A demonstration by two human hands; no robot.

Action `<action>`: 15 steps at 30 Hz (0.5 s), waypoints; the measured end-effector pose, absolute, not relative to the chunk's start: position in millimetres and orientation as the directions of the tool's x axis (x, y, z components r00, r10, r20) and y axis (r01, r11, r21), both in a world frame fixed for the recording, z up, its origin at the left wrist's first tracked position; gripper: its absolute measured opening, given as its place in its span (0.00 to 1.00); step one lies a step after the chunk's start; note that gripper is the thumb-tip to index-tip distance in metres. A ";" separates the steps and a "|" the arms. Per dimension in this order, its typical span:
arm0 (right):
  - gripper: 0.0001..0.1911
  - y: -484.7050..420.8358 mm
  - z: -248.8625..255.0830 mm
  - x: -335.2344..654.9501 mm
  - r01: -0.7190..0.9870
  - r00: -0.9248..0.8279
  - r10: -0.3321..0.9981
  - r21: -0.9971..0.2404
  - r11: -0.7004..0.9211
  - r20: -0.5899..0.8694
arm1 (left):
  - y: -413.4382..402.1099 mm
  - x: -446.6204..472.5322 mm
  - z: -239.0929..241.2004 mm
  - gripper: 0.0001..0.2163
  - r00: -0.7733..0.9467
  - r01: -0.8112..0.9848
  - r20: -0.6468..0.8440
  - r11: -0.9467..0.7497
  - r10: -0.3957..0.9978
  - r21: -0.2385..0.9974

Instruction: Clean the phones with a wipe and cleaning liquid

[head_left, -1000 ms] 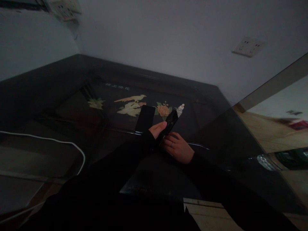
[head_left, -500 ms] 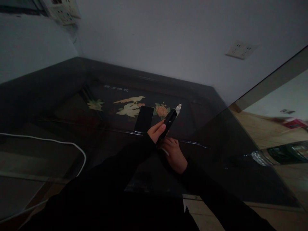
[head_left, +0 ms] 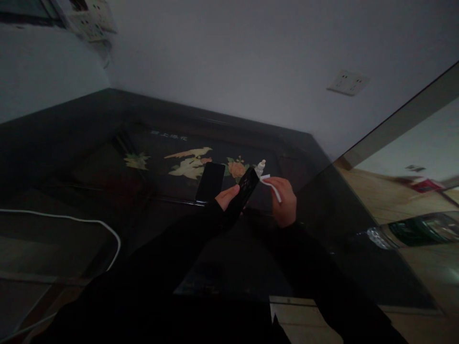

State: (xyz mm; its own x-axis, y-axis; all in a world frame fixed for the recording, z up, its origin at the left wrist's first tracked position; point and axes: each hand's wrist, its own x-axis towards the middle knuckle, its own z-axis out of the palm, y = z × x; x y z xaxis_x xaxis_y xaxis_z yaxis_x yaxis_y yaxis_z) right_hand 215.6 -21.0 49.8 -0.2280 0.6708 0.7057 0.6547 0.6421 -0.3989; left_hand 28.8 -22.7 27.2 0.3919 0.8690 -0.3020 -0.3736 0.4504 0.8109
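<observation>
A dark, glossy lacquered bench (head_left: 89, 143) with an inlaid bird-and-flower panel is filling the corner of the room, its far edges running along the pale walls. A white cable (head_left: 107, 229) is looping over the bench near its left edge, well apart from the hands. A flat black rectangular phone (head_left: 210, 182) is lying face up near the middle of the bench, just beyond the left hand (head_left: 226, 197).

That left hand is gripping a slim black oblong device (head_left: 243, 193), tilted with its upper end pointing toward the far right corner; the grip is clamped around its lower part, thumb on top. A small white bottle with a nozzle tip (head_left: 260, 167) is standing just behind the device's upper end, though whether the two are touching is not clear in the dim light.

The right hand (head_left: 285, 203) is pinching a thin white strip (head_left: 271, 186), fingers closed on it, holding it close beside the device's upper end. Judging by this, the step in hand is bringing the strip to the device. The next move would call for steady alignment of strip and device, with the left grip keeping the device from turning.
</observation>
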 end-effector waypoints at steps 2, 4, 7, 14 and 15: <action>0.15 -9.2 45.4 218.8 0.657 -0.518 0.523 -0.077 0.750 0.677 | -23.0 28.9 28.8 0.24 0.395 -0.375 -0.336 0.484 0.855 0.791; 0.15 -1.0 39.4 222.3 0.588 -0.691 0.419 0.122 0.800 0.589 | -23.6 28.5 29.5 0.23 0.394 -0.373 -0.350 0.496 0.850 0.784; 0.14 2.6 33.0 227.4 0.544 -0.744 0.346 0.218 0.810 0.571 | -25.0 27.5 27.8 0.23 0.409 -0.368 -0.317 0.473 0.856 0.801; 0.11 -33.1 22.9 209.2 0.481 -0.792 0.364 0.134 0.867 0.491 | -28.4 32.2 22.6 0.27 0.359 -0.420 -0.098 0.254 0.928 0.871; 0.11 -35.2 23.5 207.2 0.454 -0.814 0.344 0.144 0.879 0.468 | -28.6 33.2 23.1 0.27 0.353 -0.431 -0.064 0.223 0.933 0.874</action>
